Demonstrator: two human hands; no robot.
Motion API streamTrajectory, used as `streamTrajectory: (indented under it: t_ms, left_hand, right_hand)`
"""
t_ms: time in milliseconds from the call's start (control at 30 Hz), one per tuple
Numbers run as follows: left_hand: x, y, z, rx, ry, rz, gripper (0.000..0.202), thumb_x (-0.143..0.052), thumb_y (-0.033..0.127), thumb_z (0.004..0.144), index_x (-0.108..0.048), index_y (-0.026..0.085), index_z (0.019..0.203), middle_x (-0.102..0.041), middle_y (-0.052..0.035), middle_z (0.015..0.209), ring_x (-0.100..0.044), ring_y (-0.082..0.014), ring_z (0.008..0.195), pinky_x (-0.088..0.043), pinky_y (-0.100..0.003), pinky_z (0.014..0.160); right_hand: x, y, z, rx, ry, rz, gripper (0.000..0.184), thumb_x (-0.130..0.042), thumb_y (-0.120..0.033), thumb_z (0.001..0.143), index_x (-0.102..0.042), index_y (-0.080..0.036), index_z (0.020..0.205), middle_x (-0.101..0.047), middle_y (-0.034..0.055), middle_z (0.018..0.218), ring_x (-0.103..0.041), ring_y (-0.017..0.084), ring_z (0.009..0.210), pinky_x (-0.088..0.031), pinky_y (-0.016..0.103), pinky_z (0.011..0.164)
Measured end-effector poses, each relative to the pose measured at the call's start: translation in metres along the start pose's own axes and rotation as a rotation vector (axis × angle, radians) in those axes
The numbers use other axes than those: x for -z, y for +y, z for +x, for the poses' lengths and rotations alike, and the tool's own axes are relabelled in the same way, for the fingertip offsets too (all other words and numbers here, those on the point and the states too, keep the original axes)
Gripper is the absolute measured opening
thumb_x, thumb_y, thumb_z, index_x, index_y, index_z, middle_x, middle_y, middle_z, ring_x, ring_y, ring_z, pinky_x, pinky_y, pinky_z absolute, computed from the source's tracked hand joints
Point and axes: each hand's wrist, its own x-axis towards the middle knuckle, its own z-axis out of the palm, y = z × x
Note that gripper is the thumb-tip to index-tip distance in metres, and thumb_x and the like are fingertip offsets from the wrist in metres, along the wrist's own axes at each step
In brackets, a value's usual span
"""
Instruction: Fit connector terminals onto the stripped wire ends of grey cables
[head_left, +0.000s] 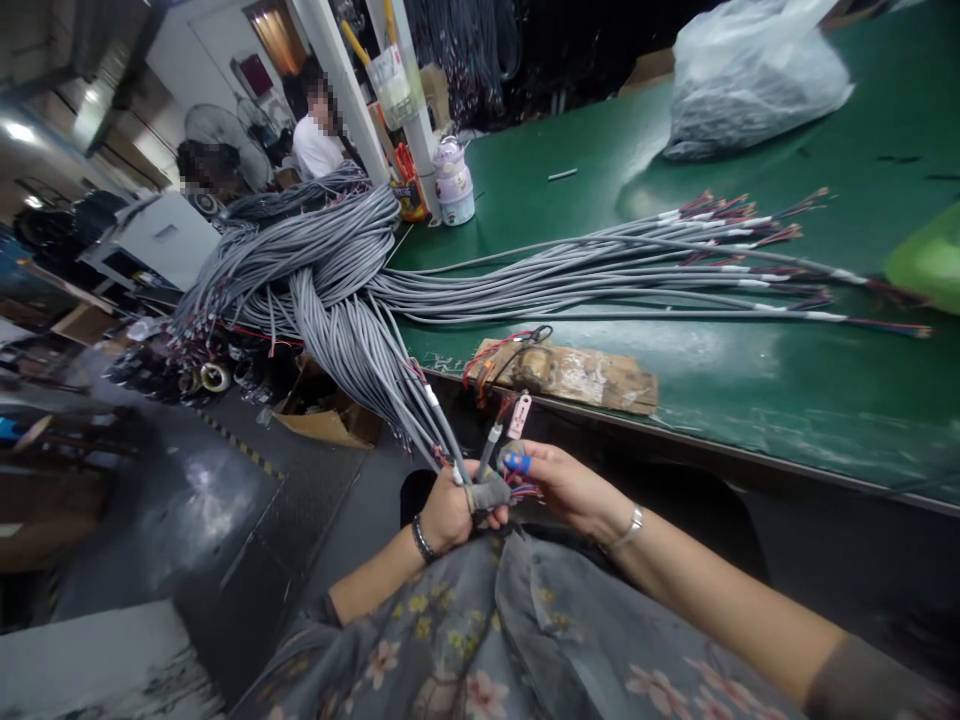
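Note:
My left hand is closed around the end of a grey cable, close to my lap. Grey tape or a finger cover wraps one of its fingers. Thin coloured wires poke out between the two hands. My right hand, with blue tape on a finger, is closed in a pinch right beside the left. Above its fingertips sticks up a flat pinkish-white piece with a hole; its lower end is hidden. A thick bundle of grey cables hangs from the bench to my left hand.
On the green bench lie more grey cables with stripped ends pointing right. A worn wooden board sits at the front edge. Behind are a lilac bottle and a filled plastic bag. A person is farther back.

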Motion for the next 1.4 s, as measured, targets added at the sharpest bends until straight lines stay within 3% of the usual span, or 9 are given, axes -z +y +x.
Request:
streamTrajectory:
  t_ms: [167,333,433,700,933,1100,1267,1400]
  left_hand:
    - [0.0,0.001,0.001,0.022,-0.047,0.053,0.032,-0.075,0.042,0.055,-0.062,0.013,0.055,-0.057,-0.0023,0.042,-0.046,-0.0085,0.033,-0.035,-0.02,0.037]
    - [-0.003,-0.003,0.002,-0.022,0.094,0.0,0.028,-0.073,0.039,0.054,-0.06,0.014,0.055,-0.057,-0.0019,0.042,-0.049,-0.0101,0.035,-0.035,-0.02,0.036]
    - [-0.005,-0.004,0.002,-0.045,0.142,-0.01,0.03,-0.074,0.041,0.055,-0.059,0.014,0.054,-0.057,-0.0017,0.042,-0.048,-0.0095,0.035,-0.035,-0.02,0.036]
    - [-0.007,-0.009,0.004,-0.084,0.166,0.025,0.033,-0.073,0.043,0.058,-0.058,0.014,0.055,-0.056,-0.0009,0.041,-0.047,-0.0094,0.034,-0.034,-0.019,0.036]
    - [-0.011,-0.001,0.004,-0.08,0.246,-0.052,0.03,-0.074,0.038,0.052,-0.054,0.015,0.053,-0.053,0.0008,0.038,-0.043,-0.0071,0.031,-0.031,-0.018,0.034]
    - [-0.002,0.006,0.007,0.018,0.111,-0.143,0.028,-0.074,0.033,0.047,-0.052,0.016,0.052,-0.051,0.002,0.035,-0.04,-0.0068,0.027,-0.026,-0.017,0.03]
    - [0.005,0.011,0.019,0.121,-0.078,-0.157,0.028,-0.075,0.03,0.042,-0.053,0.015,0.051,-0.051,0.0018,0.034,-0.039,-0.0078,0.024,-0.022,-0.017,0.026]
    - [0.004,0.013,0.032,0.137,-0.155,-0.201,0.028,-0.074,0.032,0.042,-0.054,0.015,0.052,-0.05,0.0014,0.034,-0.039,-0.0079,0.024,-0.021,-0.018,0.025]
  right_hand:
    - [-0.007,0.001,0.0,0.069,0.026,-0.034,0.043,-0.084,-0.048,0.048,-0.06,-0.017,0.065,-0.061,-0.0013,0.057,-0.053,0.011,0.053,-0.041,0.025,0.055]
    - [0.003,0.001,-0.003,0.086,0.108,0.039,0.04,-0.08,-0.051,0.053,-0.061,-0.018,0.066,-0.057,-0.0026,0.057,-0.05,0.009,0.051,-0.042,0.024,0.052]
    - [0.006,-0.001,-0.009,0.01,0.061,0.003,0.04,-0.075,-0.054,0.059,-0.065,-0.017,0.071,-0.059,-0.0004,0.062,-0.051,0.011,0.054,-0.043,0.025,0.052]
    - [-0.008,-0.002,-0.015,0.122,0.145,-0.203,0.04,-0.082,-0.047,0.048,-0.06,-0.017,0.062,-0.055,-0.0041,0.051,-0.042,0.008,0.047,-0.033,0.023,0.049]
    - [-0.004,0.003,-0.013,0.148,0.256,-0.104,0.03,-0.078,-0.037,0.054,-0.056,-0.018,0.054,-0.047,-0.0058,0.044,-0.038,0.007,0.045,-0.03,0.023,0.047]
    - [0.017,-0.003,-0.003,0.218,0.289,0.099,0.023,-0.076,-0.033,0.06,-0.058,-0.019,0.058,-0.05,-0.0051,0.051,-0.041,0.008,0.048,-0.038,0.023,0.05]
    - [0.024,-0.014,0.015,0.102,0.116,0.129,0.039,-0.073,-0.055,0.062,-0.068,-0.018,0.073,-0.062,0.0014,0.066,-0.052,0.01,0.057,-0.045,0.024,0.055]
    - [0.016,-0.019,0.024,0.162,0.032,0.062,0.045,-0.077,-0.058,0.056,-0.067,-0.018,0.071,-0.06,-0.0003,0.063,-0.048,0.009,0.054,-0.042,0.023,0.053]
